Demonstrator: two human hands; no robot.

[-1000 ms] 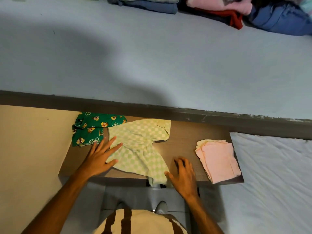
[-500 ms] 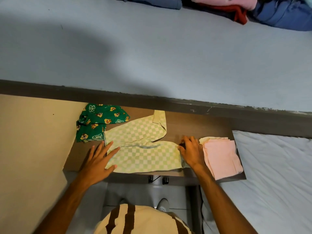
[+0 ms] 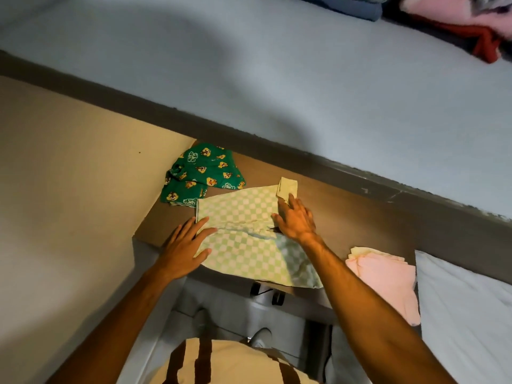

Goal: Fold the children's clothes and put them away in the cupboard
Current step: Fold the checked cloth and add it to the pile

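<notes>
Flanking checkered garment: green shorts, pink stack.

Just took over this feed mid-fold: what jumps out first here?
Both hands pressing flat on a green-and-white checked garment mid-table: left hand on its near-left edge, right hand on its far-right side. A dark green cartoon-print garment lies crumpled at the far-left corner; a folded pink stack sits right.

Left hand: my left hand lies flat, fingers spread, on the green checked garment.
Right hand: my right hand presses its upper fold.
Beside: green cartoon-print shorts; folded pink cloth.
Surface: brown table.
</notes>
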